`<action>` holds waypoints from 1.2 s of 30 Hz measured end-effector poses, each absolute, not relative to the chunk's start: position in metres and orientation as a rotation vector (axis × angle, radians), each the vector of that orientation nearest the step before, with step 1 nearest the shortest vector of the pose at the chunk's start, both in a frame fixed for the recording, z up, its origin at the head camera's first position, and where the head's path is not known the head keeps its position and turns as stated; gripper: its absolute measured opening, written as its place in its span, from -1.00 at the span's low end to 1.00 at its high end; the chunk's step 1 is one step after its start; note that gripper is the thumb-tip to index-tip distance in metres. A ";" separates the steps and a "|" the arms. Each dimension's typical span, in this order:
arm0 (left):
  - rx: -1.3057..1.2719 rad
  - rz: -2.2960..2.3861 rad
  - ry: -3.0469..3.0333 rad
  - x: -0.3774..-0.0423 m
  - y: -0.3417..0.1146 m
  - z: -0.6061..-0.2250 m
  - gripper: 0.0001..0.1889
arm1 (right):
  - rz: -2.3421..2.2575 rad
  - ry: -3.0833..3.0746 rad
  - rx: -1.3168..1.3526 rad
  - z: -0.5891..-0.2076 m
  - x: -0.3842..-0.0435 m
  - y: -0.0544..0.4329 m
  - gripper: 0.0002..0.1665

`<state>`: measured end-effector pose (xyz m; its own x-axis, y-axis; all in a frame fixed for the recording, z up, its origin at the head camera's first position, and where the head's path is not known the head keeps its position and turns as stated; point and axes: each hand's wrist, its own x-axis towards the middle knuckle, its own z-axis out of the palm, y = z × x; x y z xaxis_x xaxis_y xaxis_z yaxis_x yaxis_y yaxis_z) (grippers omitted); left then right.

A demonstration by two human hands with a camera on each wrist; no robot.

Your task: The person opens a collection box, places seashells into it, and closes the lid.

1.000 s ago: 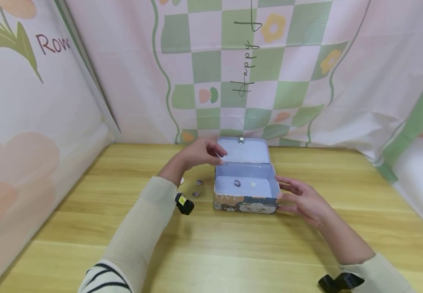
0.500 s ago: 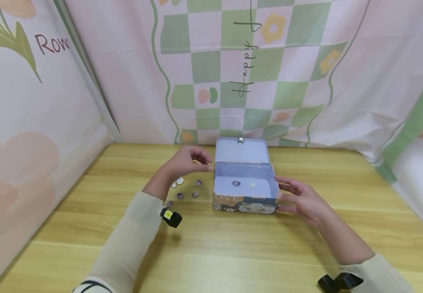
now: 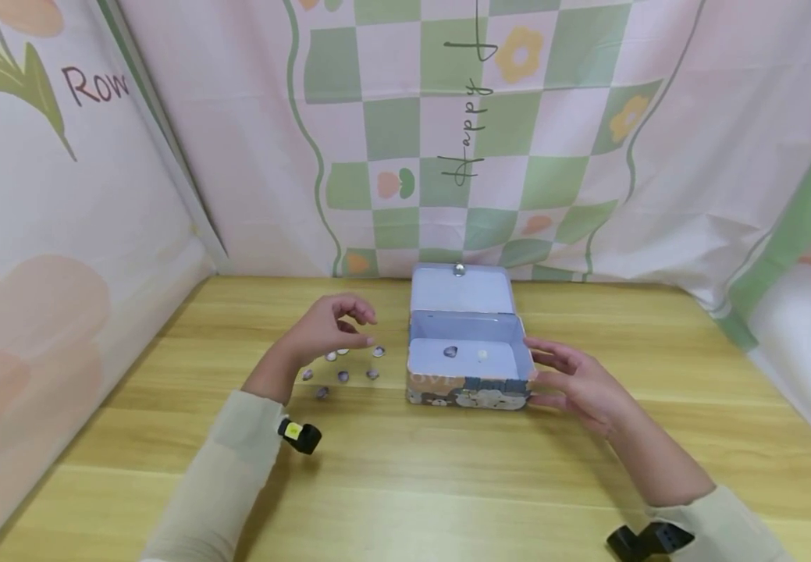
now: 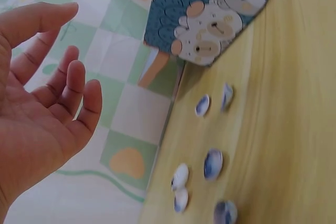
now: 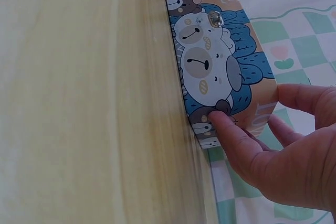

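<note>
A hinged tin box [image 3: 468, 393] with cartoon bears on its front stands on the table, its lid [image 3: 461, 290] tipped back. Inside the box lie a purplish seashell [image 3: 450, 352] and a small whitish piece [image 3: 483, 355]. My right hand [image 3: 584, 388] holds the box's right end. In the right wrist view its thumb [image 5: 233, 135] presses on the printed front, while the other fingers reach the rim and side. Left of the box, my left hand [image 3: 321, 332] hovers over several loose seashells [image 3: 343, 376], fingers loosely bent and holding nothing. Purple-and-white shells [image 4: 213, 164] show in the left wrist view.
The wood-grain table [image 3: 447, 484] runs back to a checkered cloth backdrop [image 3: 447, 179]. Another printed cloth [image 3: 82, 218] hangs along the left side. Both wrists wear a black camera [image 3: 300, 435].
My left hand has moved left and slightly down, away from the box to above the shells. The white thing it pinched a second ago is gone from its fingers. My right hand stays put.
</note>
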<state>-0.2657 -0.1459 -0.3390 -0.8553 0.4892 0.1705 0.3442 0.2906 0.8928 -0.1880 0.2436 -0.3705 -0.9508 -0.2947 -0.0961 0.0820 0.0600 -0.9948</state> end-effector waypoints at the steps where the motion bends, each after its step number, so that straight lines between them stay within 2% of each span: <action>1: 0.782 1.609 2.414 -0.265 -0.149 -0.340 -0.78 | -1.970 2.069 -0.215 -0.371 -0.188 0.244 -0.18; 11: 0.797 1.548 2.408 -0.259 -0.178 -0.353 -0.77 | -1.952 2.079 -0.201 -0.370 -0.188 0.243 -0.18; 25: 0.657 1.381 2.456 -0.249 -0.218 -0.370 -0.64 | -1.953 2.072 -0.197 -0.369 -0.187 0.243 -0.16; 36: 0.647 1.228 2.462 -0.247 -0.234 -0.377 -0.56 | -1.946 2.076 -0.191 -0.369 -0.188 0.243 -0.17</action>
